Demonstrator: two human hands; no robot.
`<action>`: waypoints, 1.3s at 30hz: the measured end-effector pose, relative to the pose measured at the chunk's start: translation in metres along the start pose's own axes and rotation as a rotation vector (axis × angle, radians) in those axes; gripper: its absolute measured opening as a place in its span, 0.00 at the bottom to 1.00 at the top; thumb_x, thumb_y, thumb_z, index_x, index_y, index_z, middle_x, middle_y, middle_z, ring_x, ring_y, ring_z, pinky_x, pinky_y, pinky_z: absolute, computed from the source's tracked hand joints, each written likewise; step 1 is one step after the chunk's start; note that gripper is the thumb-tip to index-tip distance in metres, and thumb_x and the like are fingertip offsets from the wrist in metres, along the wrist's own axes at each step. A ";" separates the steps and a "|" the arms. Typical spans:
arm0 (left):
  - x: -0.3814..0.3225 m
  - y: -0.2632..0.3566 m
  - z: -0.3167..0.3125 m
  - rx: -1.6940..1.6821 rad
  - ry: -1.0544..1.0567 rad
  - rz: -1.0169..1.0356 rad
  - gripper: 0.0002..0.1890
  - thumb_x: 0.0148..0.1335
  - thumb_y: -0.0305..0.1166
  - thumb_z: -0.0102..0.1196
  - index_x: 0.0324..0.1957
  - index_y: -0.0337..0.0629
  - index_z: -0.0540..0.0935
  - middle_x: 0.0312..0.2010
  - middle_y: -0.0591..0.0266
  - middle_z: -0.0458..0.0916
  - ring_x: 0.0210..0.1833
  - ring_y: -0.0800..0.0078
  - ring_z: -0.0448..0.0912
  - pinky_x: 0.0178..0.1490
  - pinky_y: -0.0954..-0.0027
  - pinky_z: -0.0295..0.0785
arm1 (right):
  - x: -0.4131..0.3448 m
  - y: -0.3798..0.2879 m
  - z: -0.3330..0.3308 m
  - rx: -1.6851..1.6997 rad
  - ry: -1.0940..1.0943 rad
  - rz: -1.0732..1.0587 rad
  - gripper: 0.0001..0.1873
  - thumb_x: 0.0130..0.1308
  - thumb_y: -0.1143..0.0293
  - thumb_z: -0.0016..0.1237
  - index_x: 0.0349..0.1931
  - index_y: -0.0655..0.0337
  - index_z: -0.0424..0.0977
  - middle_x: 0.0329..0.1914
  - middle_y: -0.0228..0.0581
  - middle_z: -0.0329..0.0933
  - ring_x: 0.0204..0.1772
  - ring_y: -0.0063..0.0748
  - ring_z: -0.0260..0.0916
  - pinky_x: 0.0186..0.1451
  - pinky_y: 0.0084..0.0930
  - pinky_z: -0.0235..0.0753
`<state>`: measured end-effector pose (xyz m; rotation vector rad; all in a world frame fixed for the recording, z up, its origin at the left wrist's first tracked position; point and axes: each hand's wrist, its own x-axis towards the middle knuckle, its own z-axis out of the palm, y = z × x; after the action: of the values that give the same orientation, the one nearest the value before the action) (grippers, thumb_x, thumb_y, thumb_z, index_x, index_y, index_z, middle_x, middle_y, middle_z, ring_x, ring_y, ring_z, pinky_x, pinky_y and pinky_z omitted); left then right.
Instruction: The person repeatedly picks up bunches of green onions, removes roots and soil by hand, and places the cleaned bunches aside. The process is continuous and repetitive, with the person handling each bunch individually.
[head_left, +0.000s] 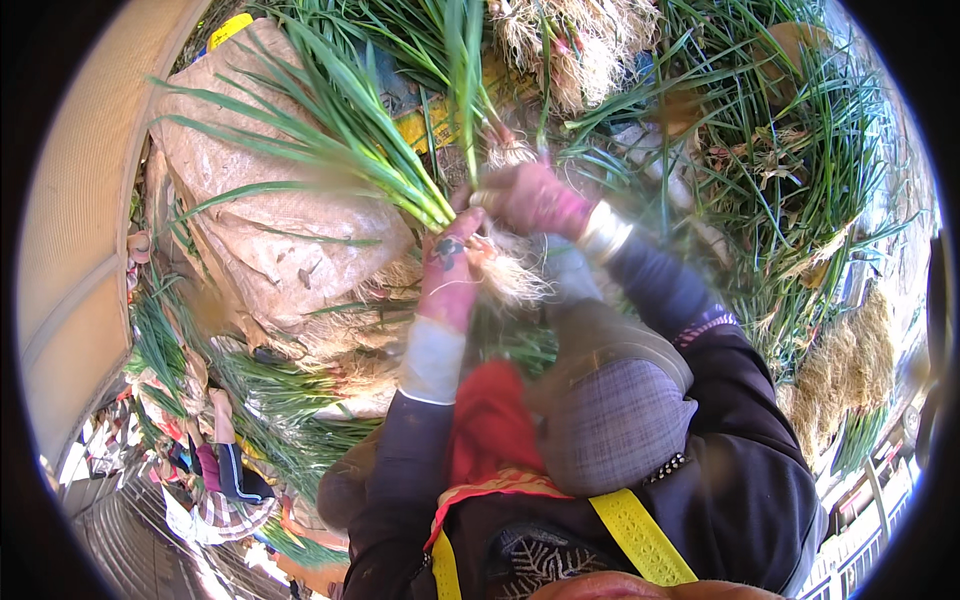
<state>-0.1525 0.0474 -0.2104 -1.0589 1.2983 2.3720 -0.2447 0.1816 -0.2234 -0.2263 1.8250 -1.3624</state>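
My left hand (450, 270), in a soiled pinkish glove with a dark motif, is closed around the lower stems of a bunch of long green allium plants (390, 165). Their leaves fan toward the upper left, and pale stringy roots (510, 274) hang out at the right of the hand. Beside it, my right hand (532, 199), in a similar glove, is bent at the bunch's root end, with an upright green stalk (469, 97) at its fingertips; motion blur hides whether it grips that stalk. Just above lies a small rooted plant (510, 146).
A dirty woven sack (277, 225) lies at the left over more rooted bunches (345, 375). Loose green leaves (795, 165) heap up at the right, beside dried roots (847, 367). Another root pile (577, 52) is at the top. A co-worker's legs (232, 469) show at the lower left.
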 end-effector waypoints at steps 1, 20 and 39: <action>-0.002 -0.001 0.000 0.040 0.045 -0.016 0.22 0.55 0.31 0.54 0.53 0.38 0.71 0.28 0.64 0.77 0.22 0.81 0.73 0.22 0.80 0.67 | -0.003 0.003 0.005 -0.049 -0.144 0.067 0.17 0.58 0.63 0.48 0.45 0.61 0.74 0.22 0.37 0.76 0.26 0.25 0.71 0.35 0.24 0.71; -0.008 -0.014 -0.022 -0.248 -0.101 -0.228 0.14 0.56 0.36 0.51 0.43 0.40 0.74 0.25 0.57 0.78 0.34 0.58 0.78 0.41 0.52 0.75 | 0.026 0.014 0.019 0.297 -0.046 -0.069 0.17 0.58 0.55 0.48 0.29 0.63 0.74 0.20 0.31 0.73 0.24 0.20 0.66 0.30 0.21 0.68; -0.005 0.001 -0.007 -0.246 0.029 -0.030 0.12 0.58 0.37 0.52 0.36 0.38 0.73 0.31 0.57 0.75 0.33 0.65 0.76 0.48 0.56 0.73 | 0.039 0.031 -0.055 -0.107 0.195 0.070 0.21 0.62 0.54 0.39 0.49 0.58 0.70 0.40 0.40 0.75 0.34 0.35 0.74 0.43 0.29 0.73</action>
<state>-0.1460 0.0421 -0.2082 -1.1741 1.0092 2.5503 -0.2985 0.2101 -0.2660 -0.0863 2.0503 -1.2760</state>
